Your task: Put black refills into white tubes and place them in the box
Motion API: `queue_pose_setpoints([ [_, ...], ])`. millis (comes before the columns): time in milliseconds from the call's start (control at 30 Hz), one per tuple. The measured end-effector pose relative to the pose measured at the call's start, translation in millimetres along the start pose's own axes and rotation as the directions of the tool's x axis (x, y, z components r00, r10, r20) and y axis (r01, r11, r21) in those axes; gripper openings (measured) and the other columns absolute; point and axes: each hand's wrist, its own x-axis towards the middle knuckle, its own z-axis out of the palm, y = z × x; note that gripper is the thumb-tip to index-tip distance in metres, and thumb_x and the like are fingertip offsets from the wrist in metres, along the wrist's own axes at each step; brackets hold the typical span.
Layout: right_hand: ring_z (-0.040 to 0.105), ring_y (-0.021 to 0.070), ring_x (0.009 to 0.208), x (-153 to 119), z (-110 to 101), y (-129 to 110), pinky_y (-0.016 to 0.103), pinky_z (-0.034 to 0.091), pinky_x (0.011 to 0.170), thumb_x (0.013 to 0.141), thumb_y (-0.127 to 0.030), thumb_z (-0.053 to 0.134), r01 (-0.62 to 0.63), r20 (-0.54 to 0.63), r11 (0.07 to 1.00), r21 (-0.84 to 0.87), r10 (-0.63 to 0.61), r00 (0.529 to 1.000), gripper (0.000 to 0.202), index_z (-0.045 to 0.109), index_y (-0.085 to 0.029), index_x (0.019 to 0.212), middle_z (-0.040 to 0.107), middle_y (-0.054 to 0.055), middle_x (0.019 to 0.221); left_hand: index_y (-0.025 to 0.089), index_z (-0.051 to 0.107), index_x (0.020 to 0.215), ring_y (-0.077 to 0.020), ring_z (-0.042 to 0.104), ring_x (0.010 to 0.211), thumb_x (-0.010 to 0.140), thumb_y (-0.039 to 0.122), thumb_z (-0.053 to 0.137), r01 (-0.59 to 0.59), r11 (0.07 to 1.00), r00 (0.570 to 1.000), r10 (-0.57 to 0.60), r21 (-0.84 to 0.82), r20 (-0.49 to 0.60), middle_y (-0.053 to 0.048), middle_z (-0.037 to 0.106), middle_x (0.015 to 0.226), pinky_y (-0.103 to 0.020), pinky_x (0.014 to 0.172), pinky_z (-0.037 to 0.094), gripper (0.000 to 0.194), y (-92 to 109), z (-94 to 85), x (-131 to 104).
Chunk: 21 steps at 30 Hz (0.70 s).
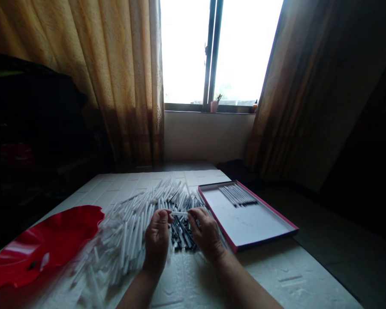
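A slim white pen barrel point(179, 213) spans the gap between my two hands, held level above the table. My left hand point(158, 231) pinches its left end, and the fingers of my right hand point(205, 227) close on its right end. Under and beyond the hands lies a pile of dark, thin pen parts point(184, 236). To the left spreads a large loose heap of whitish, translucent pen barrels point(128, 234). Close by my right hand is a shallow box lid point(260, 225) with pink and dark edges, where a row of pens point(238, 194) lies side by side, dark ends toward me.
A red wavy-rimmed bowl point(61, 234) sits at the table's left edge, with small bits inside. The white table point(193, 285) has a brick-patterned cover. Behind it are a window, curtains point(128, 77) and a pink cup point(214, 106) on the sill.
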Motion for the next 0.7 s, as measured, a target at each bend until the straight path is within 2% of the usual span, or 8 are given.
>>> queue_pose_setpoints([
  [167,0.068,0.0196,0.08,4.0,8.7,-0.8,0.028,0.054,0.074,0.097,-0.019,0.05,0.079,0.018,0.996,0.034,-0.08,0.997,0.019,0.068,-0.021,0.097,0.07,0.007,0.088,0.024,0.072,0.079,-0.0225,0.065,0.064,0.082,0.061,0.067,-0.018,0.996,0.999,0.015,0.084,0.033,-0.001,0.069,0.066,-0.03,0.063,0.051,0.038,-11.0,2.9,3.6],
  [300,0.068,0.0195,0.081,7.3,15.9,-0.9,0.028,0.053,0.076,0.099,-0.02,0.049,0.117,0.058,0.992,0.054,-0.12,0.991,0.02,0.069,-0.021,0.097,0.07,0.007,0.088,0.027,0.072,0.076,-0.025,0.067,0.066,0.08,0.052,0.069,-0.019,0.991,0.999,0.014,0.129,0.042,-0.002,0.072,0.068,-0.032,0.067,0.051,0.026,-10.9,4.6,7.9],
  [467,0.067,0.0199,0.081,12.6,19.8,6.9,0.029,0.053,0.076,0.098,-0.021,0.049,0.117,0.091,0.989,0.089,-0.125,0.988,0.021,0.07,-0.02,0.096,0.071,0.008,0.088,0.026,0.071,0.072,-0.0235,0.065,0.064,0.08,0.054,0.067,-0.004,0.987,0.999,-0.002,0.158,0.042,-0.001,0.068,0.063,-0.03,0.065,0.051,0.03,-12.3,9.6,10.7],
  [567,0.068,0.021,0.08,14.9,17.9,11.6,0.03,0.053,0.074,0.096,-0.02,0.05,0.084,0.078,0.991,0.103,-0.092,0.993,0.021,0.071,-0.019,0.096,0.071,0.009,0.088,0.024,0.068,0.074,-0.0214,0.064,0.061,0.085,0.057,0.06,0.012,0.987,0.998,-0.021,0.163,0.052,-0.001,0.065,0.062,-0.028,0.061,0.052,0.036,-11.7,15.0,11.6],
  [700,0.068,0.0215,0.082,16.5,9.4,13.0,0.033,0.054,0.077,0.094,-0.019,0.051,0.027,0.049,0.989,0.147,-0.034,0.998,0.022,0.072,-0.019,0.099,0.071,0.009,0.091,0.02,0.066,0.086,-0.0217,0.069,0.062,0.096,0.051,0.043,0.009,0.984,0.991,-0.032,0.179,0.127,-0.003,0.068,0.066,-0.029,0.057,0.055,0.04,4.5,13.9,20.5],
])
